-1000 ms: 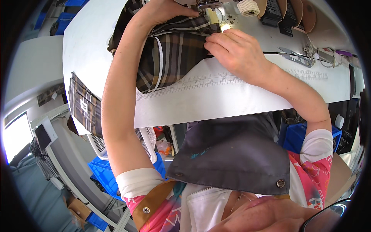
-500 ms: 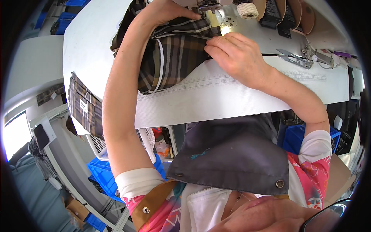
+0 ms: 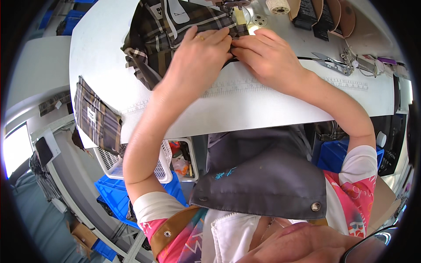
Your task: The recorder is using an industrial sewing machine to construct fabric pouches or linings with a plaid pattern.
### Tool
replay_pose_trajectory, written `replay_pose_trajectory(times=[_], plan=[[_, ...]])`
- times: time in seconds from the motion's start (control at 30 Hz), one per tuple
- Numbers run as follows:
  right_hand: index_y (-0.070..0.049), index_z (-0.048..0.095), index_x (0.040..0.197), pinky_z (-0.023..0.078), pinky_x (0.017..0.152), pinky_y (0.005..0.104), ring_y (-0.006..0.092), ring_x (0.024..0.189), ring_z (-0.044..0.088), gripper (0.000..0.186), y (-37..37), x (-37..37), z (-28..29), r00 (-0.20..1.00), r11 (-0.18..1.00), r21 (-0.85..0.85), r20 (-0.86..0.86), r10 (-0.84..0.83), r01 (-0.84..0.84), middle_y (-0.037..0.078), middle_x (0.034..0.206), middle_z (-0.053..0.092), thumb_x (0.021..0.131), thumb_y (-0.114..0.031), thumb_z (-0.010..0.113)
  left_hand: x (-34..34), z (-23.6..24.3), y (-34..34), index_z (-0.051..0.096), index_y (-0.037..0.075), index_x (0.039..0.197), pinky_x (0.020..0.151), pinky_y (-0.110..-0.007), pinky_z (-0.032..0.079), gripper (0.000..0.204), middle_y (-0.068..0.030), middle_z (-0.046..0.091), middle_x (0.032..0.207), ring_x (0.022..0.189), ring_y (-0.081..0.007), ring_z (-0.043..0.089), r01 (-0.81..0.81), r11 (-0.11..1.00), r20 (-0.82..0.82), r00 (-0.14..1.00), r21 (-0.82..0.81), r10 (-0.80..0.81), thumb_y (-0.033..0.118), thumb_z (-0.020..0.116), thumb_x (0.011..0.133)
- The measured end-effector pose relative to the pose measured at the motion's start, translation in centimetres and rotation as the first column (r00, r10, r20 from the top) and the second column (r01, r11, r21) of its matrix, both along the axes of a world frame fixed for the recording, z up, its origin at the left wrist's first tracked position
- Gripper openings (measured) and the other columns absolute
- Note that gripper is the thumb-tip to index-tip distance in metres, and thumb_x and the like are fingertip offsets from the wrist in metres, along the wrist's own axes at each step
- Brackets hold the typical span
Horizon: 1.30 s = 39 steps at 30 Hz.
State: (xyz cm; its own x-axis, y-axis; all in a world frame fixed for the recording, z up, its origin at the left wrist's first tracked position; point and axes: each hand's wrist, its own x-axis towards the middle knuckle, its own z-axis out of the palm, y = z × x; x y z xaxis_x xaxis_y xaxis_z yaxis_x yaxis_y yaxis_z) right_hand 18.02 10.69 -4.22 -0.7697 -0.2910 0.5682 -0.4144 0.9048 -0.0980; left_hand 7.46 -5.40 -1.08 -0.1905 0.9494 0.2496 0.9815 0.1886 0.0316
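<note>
A dark plaid garment [image 3: 153, 35] lies bunched on the white sewing table [image 3: 263, 105], its edge running under the sewing machine foot [image 3: 234, 8] at the top. My left hand [image 3: 197, 57] lies flat on the plaid cloth, fingers pointing right. Fingertip to fingertip with it, my right hand [image 3: 269, 57] presses the cloth's edge just below the needle area. Both hands hold the cloth down against the table.
Thread snips [image 3: 326, 61] and small tools lie at the right of the table. A thread spool [image 3: 277, 5] and dark labels [image 3: 313, 17] sit at the top. More plaid pieces [image 3: 96, 116] hang off the left edge. A white basket [image 3: 131, 162] and blue crates [image 3: 118, 197] stand below.
My left hand has come back from the far side of the garment and now lies on the cloth beside my right hand. The view has shifted closer over the table.
</note>
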Motion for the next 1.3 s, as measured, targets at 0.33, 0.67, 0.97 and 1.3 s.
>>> replay_pose_trajectory(times=[0.33, 0.67, 0.97, 1.3], plan=[[-0.008, 0.065, 0.106, 0.042, 0.091, 0.0363, 0.0232, 0.107, 0.052, 0.037, 2.8, 0.4, 0.8, 0.989, 0.998, -0.018, 0.137, 0.065, -0.063, 0.001, 0.118, 0.06, 0.07, 0.002, 0.061, -2.0, -2.3, -1.2, 0.068, 0.015, 0.104, 0.097, -0.043, 0.036, 0.023, 0.0017, 0.062, 0.116, 0.106, -0.0223, 0.055, 0.025, 0.97, 0.201, 0.977, 0.241, -0.075, 0.014, 0.064, 0.081], [-0.008, 0.066, 0.098, 0.044, 0.085, 0.0339, 0.0217, 0.098, 0.055, 0.028, 3.4, -1.7, 0.2, 0.998, 0.998, 0.029, 0.037, -0.057, 0.055, 0.003, 0.107, 0.063, 0.07, -0.003, 0.062, -5.8, -3.0, 0.7, 0.069, 0.017, 0.105, 0.097, -0.04, 0.035, 0.023, 0.0011, 0.062, 0.115, 0.109, -0.0206, 0.053, 0.093, 0.958, 0.162, 0.977, 0.273, -0.141, 0.017, 0.064, 0.082], [-0.011, 0.064, 0.103, 0.045, 0.083, 0.035, 0.0256, 0.099, 0.055, 0.026, 3.2, -1.9, 0.6, 0.958, 0.967, 0.032, 0.127, -0.255, 0.253, 0.007, 0.106, 0.06, 0.077, -0.007, 0.06, -8.1, -2.4, 2.1, 0.07, 0.016, 0.101, 0.091, -0.033, 0.04, 0.022, -0.0035, 0.066, 0.097, 0.093, -0.0207, 0.058, 0.081, 0.965, 0.148, 0.982, 0.248, -0.12, 0.014, 0.066, 0.08], [-0.009, 0.064, 0.099, 0.041, 0.088, 0.0354, 0.0231, 0.101, 0.054, 0.022, 3.6, -0.1, 1.1, 0.97, 0.974, 0.005, 0.09, -0.227, 0.228, 0.004, 0.103, 0.061, 0.077, -0.009, 0.061, -9.4, -0.8, -0.3, 0.064, 0.005, 0.109, 0.096, -0.03, 0.037, 0.027, -0.0108, 0.065, 0.104, 0.1, -0.0231, 0.059, -0.532, 0.776, 0.704, 0.691, 0.34, 0.165, 0.019, 0.061, 0.086]])
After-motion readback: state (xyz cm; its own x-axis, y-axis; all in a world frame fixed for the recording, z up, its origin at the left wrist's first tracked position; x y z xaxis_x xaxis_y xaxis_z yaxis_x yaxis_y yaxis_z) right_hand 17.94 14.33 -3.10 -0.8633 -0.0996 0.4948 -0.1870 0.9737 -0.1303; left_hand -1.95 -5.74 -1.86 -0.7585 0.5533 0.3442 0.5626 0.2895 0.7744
